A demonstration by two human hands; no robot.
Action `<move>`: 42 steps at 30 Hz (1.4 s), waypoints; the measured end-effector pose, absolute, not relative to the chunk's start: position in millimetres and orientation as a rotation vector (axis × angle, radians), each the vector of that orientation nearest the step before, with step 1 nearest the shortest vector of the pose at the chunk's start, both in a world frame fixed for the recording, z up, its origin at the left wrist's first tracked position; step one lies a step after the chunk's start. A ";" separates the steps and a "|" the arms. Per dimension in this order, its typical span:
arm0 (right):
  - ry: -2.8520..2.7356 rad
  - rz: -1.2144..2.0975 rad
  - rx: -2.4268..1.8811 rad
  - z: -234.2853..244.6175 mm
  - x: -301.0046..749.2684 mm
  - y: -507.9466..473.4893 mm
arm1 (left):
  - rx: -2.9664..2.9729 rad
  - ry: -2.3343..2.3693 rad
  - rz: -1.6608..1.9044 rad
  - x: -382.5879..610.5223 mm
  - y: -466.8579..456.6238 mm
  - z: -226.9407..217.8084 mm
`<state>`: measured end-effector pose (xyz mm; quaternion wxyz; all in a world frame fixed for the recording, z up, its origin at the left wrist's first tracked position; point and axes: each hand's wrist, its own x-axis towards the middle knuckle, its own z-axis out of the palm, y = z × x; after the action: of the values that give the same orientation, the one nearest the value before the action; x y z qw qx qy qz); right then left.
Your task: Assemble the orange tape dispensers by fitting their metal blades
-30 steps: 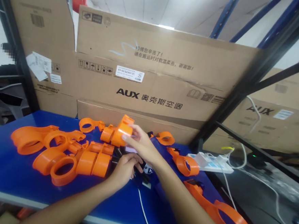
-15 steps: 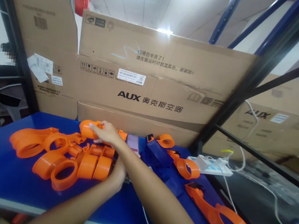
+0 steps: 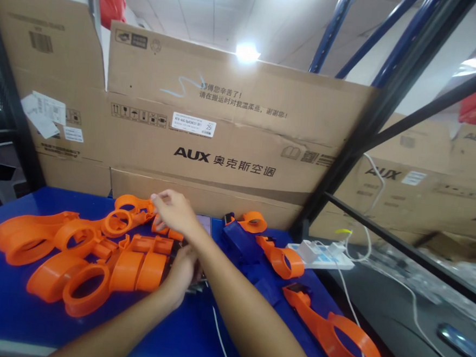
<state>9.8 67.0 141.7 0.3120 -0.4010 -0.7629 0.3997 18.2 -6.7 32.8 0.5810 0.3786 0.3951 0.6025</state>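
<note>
My right hand reaches across over my left forearm, its thumb and fingers apart, beside the near end of an orange tape dispenser. Whether the fingertips still touch it is hard to see. My left hand is lower and nearer, curled, with its fingers mostly hidden behind the right forearm. Small dark and metallic parts show by its fingers; what it grips cannot be made out. Left of it, orange tape dispensers lie close together, several of them with their round ends toward me.
A blue tabletop carries everything. To the right lie blue pieces, orange dispensers with dark ends and a white power strip with cables. A phone is partly hidden behind my right arm. Cardboard walls the back.
My right hand has come off the orange dispenser's round end, and that dispenser now rests among the others at the back left. The view has turned slightly right.
</note>
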 end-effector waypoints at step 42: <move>-2.084 -0.286 -2.521 185.1 288.6 61.0 | 1.196 0.823 1.151 17.3 -13.2 31.9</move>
<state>288.6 61.0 185.1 -0.0708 -0.7660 -0.6330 -0.0869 17.3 -13.2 31.9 0.6005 0.5162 0.3552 0.4968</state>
